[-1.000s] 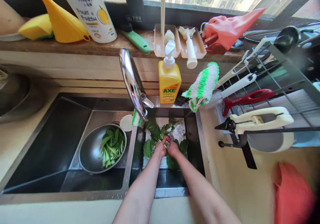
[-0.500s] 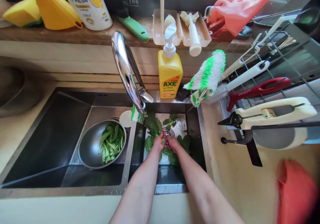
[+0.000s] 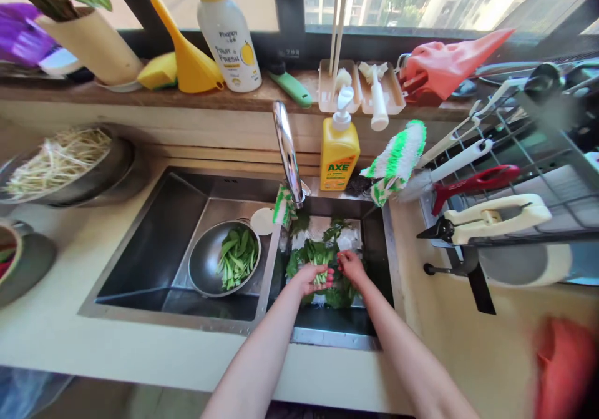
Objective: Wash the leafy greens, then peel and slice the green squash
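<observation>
Over the right sink basin (image 3: 382,281), my left hand (image 3: 311,280) is turned palm up and holds a small bunch of leafy greens (image 3: 319,258), stems across the fingers. Just right of it, my right hand (image 3: 352,265) has its fingers curled together; what they pinch, if anything, I cannot make out. Below both hands, loose dark green leaves (image 3: 340,295) lie in water in the basin. In the left basin (image 3: 154,231) stands a round metal pan (image 3: 203,260) with more greens (image 3: 238,258) piled in its right part.
The chrome faucet (image 3: 286,150) arches above the divider, where a striped cloth (image 3: 282,205) hangs. Behind stands a yellow soap bottle (image 3: 339,157). A wire rack with scissors (image 3: 496,219) borders the right. A pot of bean sprouts (image 3: 60,163) sits left.
My hands have come up from the water and moved apart. My left hand has turned palm up with the bunch. The view has tilted up and swung left.
</observation>
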Demonstrator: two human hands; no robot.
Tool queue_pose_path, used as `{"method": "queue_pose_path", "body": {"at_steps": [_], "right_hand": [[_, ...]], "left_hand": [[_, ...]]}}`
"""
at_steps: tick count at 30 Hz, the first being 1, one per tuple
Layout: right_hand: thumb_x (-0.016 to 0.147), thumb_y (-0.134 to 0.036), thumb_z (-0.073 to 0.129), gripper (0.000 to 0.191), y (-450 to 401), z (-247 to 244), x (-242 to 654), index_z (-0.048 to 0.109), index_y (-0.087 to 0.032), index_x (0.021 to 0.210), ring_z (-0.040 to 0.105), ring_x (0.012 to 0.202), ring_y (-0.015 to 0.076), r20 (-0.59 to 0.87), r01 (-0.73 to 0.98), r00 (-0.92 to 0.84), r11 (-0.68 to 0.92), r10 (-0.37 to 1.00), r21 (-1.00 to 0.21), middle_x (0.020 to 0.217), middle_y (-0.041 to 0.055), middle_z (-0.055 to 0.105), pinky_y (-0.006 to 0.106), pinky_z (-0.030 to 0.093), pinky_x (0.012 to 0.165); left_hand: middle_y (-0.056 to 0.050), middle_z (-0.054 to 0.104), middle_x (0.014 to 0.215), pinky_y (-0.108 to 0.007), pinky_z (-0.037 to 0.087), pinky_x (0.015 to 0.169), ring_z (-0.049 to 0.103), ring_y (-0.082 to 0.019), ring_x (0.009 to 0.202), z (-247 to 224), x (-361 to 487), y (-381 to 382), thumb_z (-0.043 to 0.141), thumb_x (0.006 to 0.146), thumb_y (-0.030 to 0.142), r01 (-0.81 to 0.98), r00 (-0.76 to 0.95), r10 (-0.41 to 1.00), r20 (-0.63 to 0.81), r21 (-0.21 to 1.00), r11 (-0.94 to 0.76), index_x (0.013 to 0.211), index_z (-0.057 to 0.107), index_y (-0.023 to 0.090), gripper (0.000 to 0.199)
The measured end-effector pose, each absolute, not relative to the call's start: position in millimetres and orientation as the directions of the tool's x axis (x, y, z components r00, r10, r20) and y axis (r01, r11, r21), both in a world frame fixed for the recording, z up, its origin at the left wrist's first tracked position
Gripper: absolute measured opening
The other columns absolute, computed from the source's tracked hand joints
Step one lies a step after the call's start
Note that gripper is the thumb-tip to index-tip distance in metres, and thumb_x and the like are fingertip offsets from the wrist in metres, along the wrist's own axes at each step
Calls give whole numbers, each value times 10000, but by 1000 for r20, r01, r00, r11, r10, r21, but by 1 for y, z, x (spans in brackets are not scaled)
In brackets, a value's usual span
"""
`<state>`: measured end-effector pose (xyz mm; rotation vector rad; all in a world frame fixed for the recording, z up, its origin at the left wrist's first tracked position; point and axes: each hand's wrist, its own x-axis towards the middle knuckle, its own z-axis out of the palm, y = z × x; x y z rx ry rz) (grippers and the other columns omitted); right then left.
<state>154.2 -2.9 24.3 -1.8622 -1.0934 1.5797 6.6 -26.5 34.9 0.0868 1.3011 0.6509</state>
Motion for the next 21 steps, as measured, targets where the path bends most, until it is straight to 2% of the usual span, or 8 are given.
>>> {"method": "queue_pose_path", "body": {"at_steps": [4,9,12,14,17,21], "right_hand": [[708,-343,562,216,-10,52,163,600,-174,838,548,506,106,-606,79,34,-606,795,-791,662,-11,621,203,391,451],[603,-357,676,309,-28,84,165,624,-179,851,595,604,124,-586,-105,0,-583,810,-806,677,-2,633,218,460,535],[561,-360,715,369,-49,95,164,627,-187,875,617,664,130,-587,-167,-10,-580,809,-797,766,15,660,229,490,582],[533,-342,741,343,-63,97,161,631,-178,813,607,617,123,-603,-183,14,-591,798,-786,719,14,653,219,484,542],[508,-305,770,278,-78,98,153,620,-169,698,555,513,95,-620,-203,97,-594,779,-778,583,-13,602,187,444,462],[519,-334,783,319,-102,121,143,640,-177,757,571,585,87,-612,-265,174,-562,772,-784,686,-5,630,170,456,507]], "left_hand": [[-92,662,669,-356,527,658,636,-165,593,68,-2,-37,692,658,94,-377,279,494,-823,379,845,787,641,81,139],[-94,679,774,-324,520,683,630,-142,612,93,-7,-49,730,606,72,-411,360,575,-735,429,804,845,660,95,250],[-90,670,755,-308,509,682,615,-127,584,110,-19,-55,753,626,165,-418,406,638,-654,488,766,801,663,80,215],[-87,662,733,-292,499,676,613,-127,588,124,-33,-57,753,644,236,-398,425,675,-603,545,738,772,661,68,230],[-80,659,724,-291,498,677,608,-126,593,147,-70,-56,759,634,271,-378,381,727,-571,622,686,747,657,67,255],[-80,664,730,-317,517,694,613,-135,599,169,-144,-52,760,620,234,-355,212,797,-566,715,602,746,659,74,228]]}}
